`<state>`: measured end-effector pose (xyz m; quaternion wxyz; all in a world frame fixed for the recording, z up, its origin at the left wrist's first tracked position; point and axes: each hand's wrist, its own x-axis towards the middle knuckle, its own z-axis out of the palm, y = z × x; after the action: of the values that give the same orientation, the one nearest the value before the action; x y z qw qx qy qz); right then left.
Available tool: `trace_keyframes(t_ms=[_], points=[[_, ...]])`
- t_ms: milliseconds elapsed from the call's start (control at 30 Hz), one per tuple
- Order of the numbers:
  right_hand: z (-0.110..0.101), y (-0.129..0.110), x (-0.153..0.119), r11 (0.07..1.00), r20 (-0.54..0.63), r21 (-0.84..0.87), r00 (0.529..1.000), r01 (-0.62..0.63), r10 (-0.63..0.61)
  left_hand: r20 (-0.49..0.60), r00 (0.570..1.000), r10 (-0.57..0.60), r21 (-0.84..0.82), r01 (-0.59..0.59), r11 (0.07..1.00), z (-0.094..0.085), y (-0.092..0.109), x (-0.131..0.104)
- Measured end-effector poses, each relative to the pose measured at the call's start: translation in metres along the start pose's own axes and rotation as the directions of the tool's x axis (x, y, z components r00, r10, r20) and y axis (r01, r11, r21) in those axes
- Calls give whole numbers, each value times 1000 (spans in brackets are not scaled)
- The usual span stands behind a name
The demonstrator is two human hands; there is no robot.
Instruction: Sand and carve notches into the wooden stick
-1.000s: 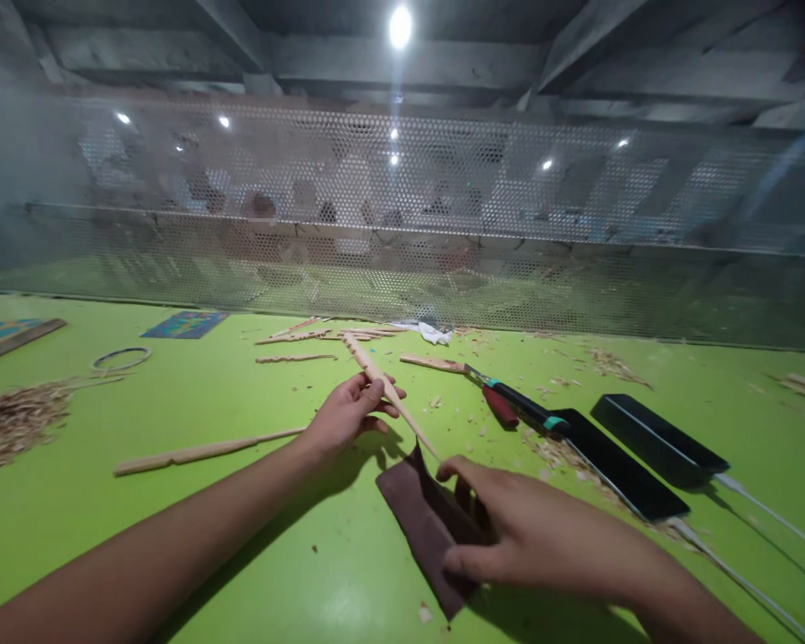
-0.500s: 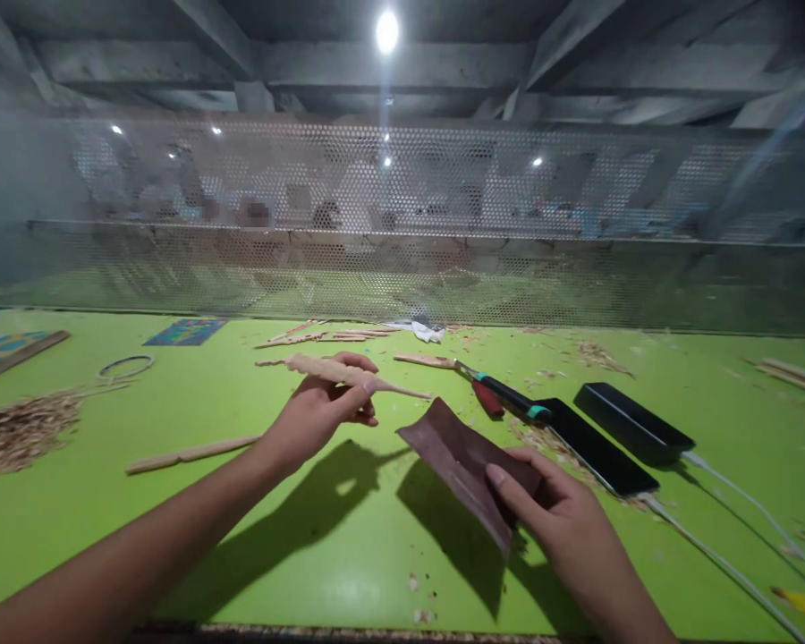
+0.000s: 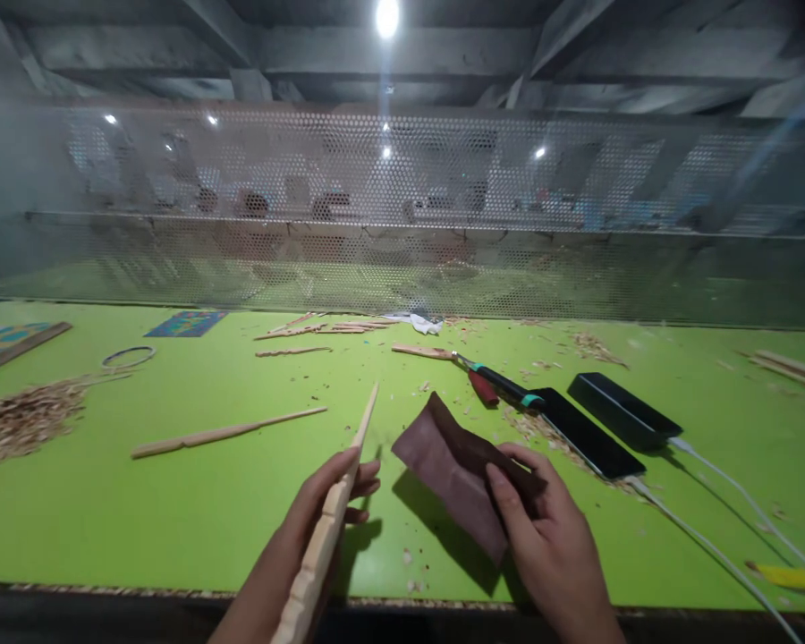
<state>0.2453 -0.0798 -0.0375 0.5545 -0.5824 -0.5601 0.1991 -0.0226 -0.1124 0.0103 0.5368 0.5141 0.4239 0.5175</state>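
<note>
My left hand (image 3: 315,510) is closed around a carved wooden stick (image 3: 328,521), notched along its thick lower part and tapering to a point that faces away from me. The stick's near end runs out of view at the bottom. In my right hand (image 3: 543,528) is a creased sheet of brown sandpaper (image 3: 453,474), pinched at its right side between thumb and fingers. The sheet is held above the table, apart from the stick. Left of my left hand lies another carved stick (image 3: 221,432) on the green table (image 3: 107,528).
A knife (image 3: 496,380) with a black handle lies beside a phone (image 3: 590,438) and a black box (image 3: 623,411), both with white cables. Wood shavings (image 3: 27,420) are heaped at left. Thin sticks (image 3: 335,329) lie near the perforated screen (image 3: 402,197).
My left hand has come down and nearer to me, turning the stick from sideways to pointing away. My right hand still holds the sandpaper, nearly in the same place.
</note>
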Motion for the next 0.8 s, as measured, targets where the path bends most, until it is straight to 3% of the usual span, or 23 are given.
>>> trace_keyframes(t_ms=[133, 367, 533, 667, 800], points=[[-3, -2, 0, 988, 20, -83, 992, 127, -126, -49, 996, -75, -14, 74, 997, 0, -2, -1], [-3, -3, -2, 946, 94, -143, 956, 290, -279, -26, 989, -143, -280, 130, 951, 10, 1, 11], [-4, -6, -3, 852, 170, -156, 863, 500, -476, 215, 959, -183, -431, 261, 864, 18, -9, 21], [-3, -8, -2, 749, 258, -160, 760, 643, -597, 205, 955, -215, -447, 287, 847, 27, -14, 23], [-4, -11, 1, 706, 301, -197, 727, 680, -616, 213, 954, -211, -400, 282, 872, 32, -11, 23]])
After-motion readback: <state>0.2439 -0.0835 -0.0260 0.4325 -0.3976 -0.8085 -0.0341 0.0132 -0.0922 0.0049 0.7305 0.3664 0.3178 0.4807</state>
